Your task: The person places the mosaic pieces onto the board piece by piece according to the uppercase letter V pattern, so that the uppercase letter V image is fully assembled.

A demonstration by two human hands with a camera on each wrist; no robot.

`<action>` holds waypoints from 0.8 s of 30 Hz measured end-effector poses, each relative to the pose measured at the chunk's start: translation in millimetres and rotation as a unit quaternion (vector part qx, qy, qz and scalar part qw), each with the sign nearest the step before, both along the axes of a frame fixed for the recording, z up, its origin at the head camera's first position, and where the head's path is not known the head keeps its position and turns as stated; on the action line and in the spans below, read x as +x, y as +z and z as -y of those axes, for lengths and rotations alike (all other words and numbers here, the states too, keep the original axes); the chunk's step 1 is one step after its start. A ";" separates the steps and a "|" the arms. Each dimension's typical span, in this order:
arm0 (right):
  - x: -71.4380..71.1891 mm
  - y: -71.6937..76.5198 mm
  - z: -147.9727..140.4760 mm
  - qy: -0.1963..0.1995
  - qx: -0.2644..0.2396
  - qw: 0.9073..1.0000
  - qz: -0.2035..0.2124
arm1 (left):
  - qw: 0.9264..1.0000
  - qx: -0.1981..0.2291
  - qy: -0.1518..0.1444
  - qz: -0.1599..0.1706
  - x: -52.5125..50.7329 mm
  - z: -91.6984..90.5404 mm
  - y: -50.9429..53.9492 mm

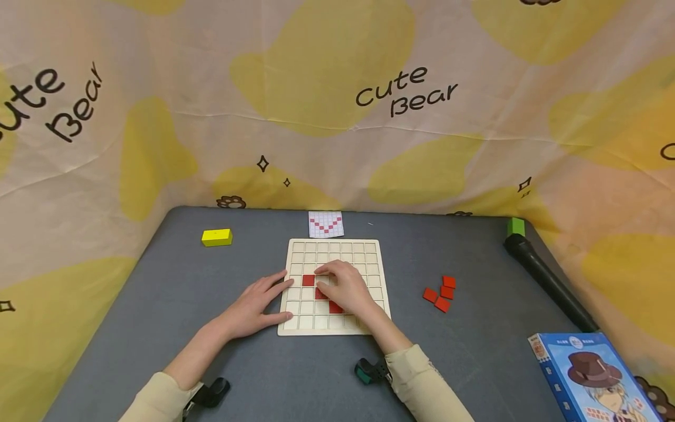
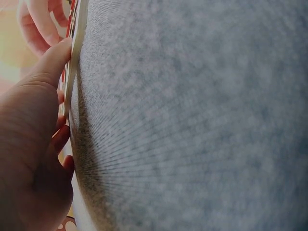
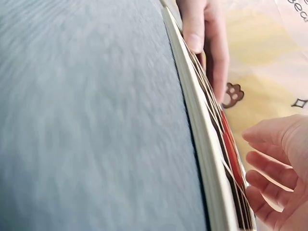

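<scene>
A cream grid board lies on the grey table, with red tiles in its cells: one at the left, one partly covered by the right thumb, another lower down. My left hand rests with spread fingers on the board's left edge; in the left wrist view its thumb touches the rim. My right hand hovers over the middle of the board, fingers bent loosely and thumb apart from them. The right wrist view shows that hand with nothing visible between thumb and fingers.
Several loose red tiles lie right of the board. Behind it is a patterned card. A yellow block stands back left; a green block, black cylinder and blue box line the right side.
</scene>
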State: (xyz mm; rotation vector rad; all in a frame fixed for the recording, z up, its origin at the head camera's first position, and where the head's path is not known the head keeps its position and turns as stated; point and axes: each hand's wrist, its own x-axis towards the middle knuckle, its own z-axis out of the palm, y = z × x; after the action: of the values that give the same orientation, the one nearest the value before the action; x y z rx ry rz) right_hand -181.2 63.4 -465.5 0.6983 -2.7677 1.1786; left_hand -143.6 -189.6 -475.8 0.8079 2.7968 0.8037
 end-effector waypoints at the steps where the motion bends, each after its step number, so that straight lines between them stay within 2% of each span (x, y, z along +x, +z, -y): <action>1: 0.1 0.6 -3.3 -0.002 -0.001 1.000 -0.003 | 1.000 0.000 0.000 -0.001 0.0 0.0 0.0; 13: 2.8 0.6 -55.5 -0.049 -0.016 0.999 -0.017 | 1.000 -0.001 0.001 -0.005 -0.4 0.3 -0.9; 24: 9.2 1.3 -106.7 -0.086 0.013 0.996 -0.024 | 1.000 -0.001 -0.001 -0.010 -0.3 0.9 -1.4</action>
State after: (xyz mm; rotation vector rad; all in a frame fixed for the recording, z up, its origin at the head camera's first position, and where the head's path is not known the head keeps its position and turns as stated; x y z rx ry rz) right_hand -172.0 170.1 -464.2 0.4707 -2.7438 1.0798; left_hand -143.8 -190.4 -477.2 0.8229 2.8120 0.7981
